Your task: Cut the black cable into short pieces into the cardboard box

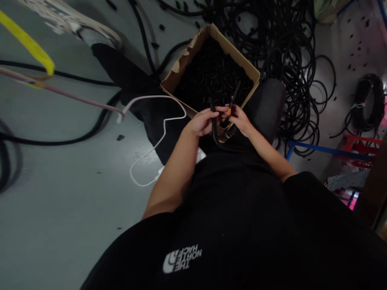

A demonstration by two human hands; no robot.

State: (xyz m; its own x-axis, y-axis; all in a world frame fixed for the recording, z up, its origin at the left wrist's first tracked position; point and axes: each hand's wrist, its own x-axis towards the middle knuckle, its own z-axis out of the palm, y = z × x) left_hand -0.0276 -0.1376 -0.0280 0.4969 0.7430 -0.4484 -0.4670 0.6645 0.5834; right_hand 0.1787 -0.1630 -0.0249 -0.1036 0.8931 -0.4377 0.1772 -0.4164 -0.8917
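My left hand [203, 121] is closed around a thick black cable [215, 131], whose end points up and away from me. The cable curves down towards my lap. Close beside it, my right hand [241, 121] pinches a thin dark tool with an orange part [229, 111]; its exact kind is too small to make out. The two hands nearly meet over the near corner of an open cardboard box [246, 66]. Inside that box lies a heap of short black pieces [211, 68]. My fingers partly hide the tool's lower end.
Tangled black cable [290, 60] is piled on the floor beyond and right of the box. A tied black coil [367, 102] lies farther right, near a blue bar [329, 150] and a red frame [359, 151]. A white cord [165, 129] loops at my left leg.
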